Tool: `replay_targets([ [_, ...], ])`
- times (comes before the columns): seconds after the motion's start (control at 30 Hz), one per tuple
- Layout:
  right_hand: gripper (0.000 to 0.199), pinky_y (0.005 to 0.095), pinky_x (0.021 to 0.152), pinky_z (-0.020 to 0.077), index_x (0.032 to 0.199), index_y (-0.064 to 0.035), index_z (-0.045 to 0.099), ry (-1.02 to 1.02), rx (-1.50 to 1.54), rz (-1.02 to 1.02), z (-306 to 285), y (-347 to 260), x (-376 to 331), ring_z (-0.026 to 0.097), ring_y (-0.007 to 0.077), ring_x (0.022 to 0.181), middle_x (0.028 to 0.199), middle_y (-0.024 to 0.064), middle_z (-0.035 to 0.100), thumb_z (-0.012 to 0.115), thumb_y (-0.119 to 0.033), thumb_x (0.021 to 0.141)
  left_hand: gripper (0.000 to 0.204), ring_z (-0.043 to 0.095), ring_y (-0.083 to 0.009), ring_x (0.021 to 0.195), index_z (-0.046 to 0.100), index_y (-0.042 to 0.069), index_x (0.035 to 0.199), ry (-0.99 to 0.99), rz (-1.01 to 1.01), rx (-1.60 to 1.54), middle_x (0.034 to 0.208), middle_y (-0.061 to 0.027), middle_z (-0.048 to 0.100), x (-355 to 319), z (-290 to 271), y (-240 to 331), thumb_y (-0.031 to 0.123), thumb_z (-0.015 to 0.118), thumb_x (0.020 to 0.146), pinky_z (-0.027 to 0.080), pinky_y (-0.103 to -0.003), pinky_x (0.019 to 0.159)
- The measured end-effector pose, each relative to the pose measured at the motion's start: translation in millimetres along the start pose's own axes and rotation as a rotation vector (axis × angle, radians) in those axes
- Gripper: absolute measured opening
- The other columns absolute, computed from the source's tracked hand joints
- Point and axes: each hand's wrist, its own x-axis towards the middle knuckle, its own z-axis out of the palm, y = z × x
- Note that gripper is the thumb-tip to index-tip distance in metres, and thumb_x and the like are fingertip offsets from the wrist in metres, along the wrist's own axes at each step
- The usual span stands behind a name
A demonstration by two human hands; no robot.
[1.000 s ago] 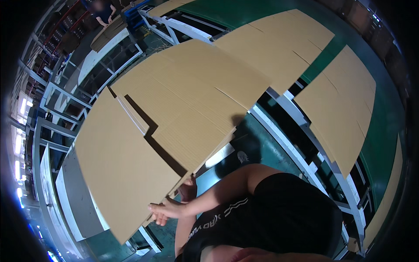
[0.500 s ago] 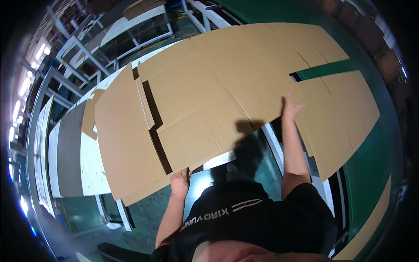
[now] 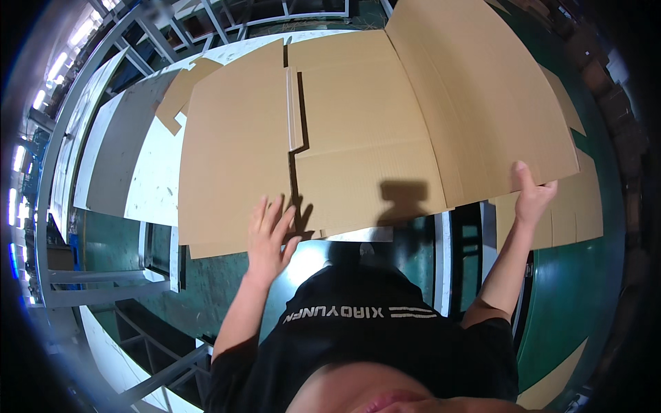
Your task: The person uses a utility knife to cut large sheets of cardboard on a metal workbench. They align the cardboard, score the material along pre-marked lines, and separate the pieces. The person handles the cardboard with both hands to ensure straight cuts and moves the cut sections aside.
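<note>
A large brown cardboard sheet (image 3: 361, 103) with creases and a stepped dark slot lies in front of me. Its left part rests on a white table, while its right panel (image 3: 482, 103) tilts up along a crease. My right hand (image 3: 534, 199) grips the near edge of that panel, thumb on the face and fingers behind it. Over the near edge, close to the slot, my left hand (image 3: 268, 237) is open with its fingers spread. Whether its fingertips touch the cardboard I cannot tell. The raised panel hides part of what lies behind it.
Left of the sheet shows the white tabletop (image 3: 153, 175) with a small cardboard piece (image 3: 177, 96). More cardboard (image 3: 584, 206) lies at the right above a green surface (image 3: 564, 286). Grey metal framing (image 3: 103, 277) stands at the left.
The sheet's right panel has swung up from lying nearly flat, with my right hand on its edge. My left hand has let go of the near edge and opened. The view has shifted.
</note>
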Motion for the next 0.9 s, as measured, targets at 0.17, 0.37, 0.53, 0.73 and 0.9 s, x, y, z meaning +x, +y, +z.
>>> replay_targets([
  [0.17,0.047,0.0360,0.094,0.0412,0.113,0.0001,0.055,-0.549,-0.072,-0.397,115,-103,-69,0.055,0.0263,0.109,0.115,0.0118,0.058,0.070,-0.018,0.072,0.048,0.043,-0.0328,0.123,0.058,0.014,0.117,-0.233,0.180,0.082,0.133,-0.0092,0.047,-18,58,-59,0.025,0.070,0.071,0.037,-0.043,0.102],
  [0.37,0.036,0.0485,0.082,0.0486,0.115,-0.0054,0.052,-0.856,-0.701,-0.973,218,-26,-201,0.056,0.0385,0.099,0.120,0.0184,0.050,0.053,-0.016,0.080,0.031,0.048,-0.0324,0.118,0.064,0.006,0.093,-0.181,0.242,-0.005,0.124,-0.0141,0.053,-7,78,-63,0.023,0.071,0.068,0.039,-0.040,0.101],
  [0.53,0.033,0.0523,0.078,0.0502,0.109,-0.0060,0.057,-0.804,-0.643,-1.074,223,-2,-221,0.056,0.0416,0.098,0.116,0.0195,0.054,0.054,-0.019,0.080,0.032,0.050,-0.0335,0.116,0.067,0.006,0.090,-0.131,0.272,-0.034,0.121,-0.0146,0.055,-13,81,-71,0.028,0.071,0.067,0.040,-0.041,0.100],
  [0.73,0.034,0.0503,0.081,0.0505,0.111,-0.0078,0.058,-0.923,-0.639,-1.043,215,-9,-222,0.056,0.0415,0.102,0.122,0.0203,0.051,0.054,-0.018,0.079,0.035,0.053,-0.0279,0.114,0.066,0.009,0.091,-0.047,0.241,-0.100,0.117,-0.0103,0.058,-21,77,-73,0.027,0.074,0.062,0.043,-0.043,0.096],
  [0.9,0.033,0.0479,0.082,0.0505,0.112,-0.0085,0.058,-0.957,-0.627,-1.029,221,-13,-215,0.056,0.0395,0.104,0.123,0.0190,0.051,0.052,-0.017,0.080,0.045,0.056,-0.0314,0.107,0.058,0.006,0.097,-0.029,0.169,-0.283,0.115,-0.0089,0.059,-17,79,-83,0.022,0.077,0.059,0.045,-0.042,0.093],
])
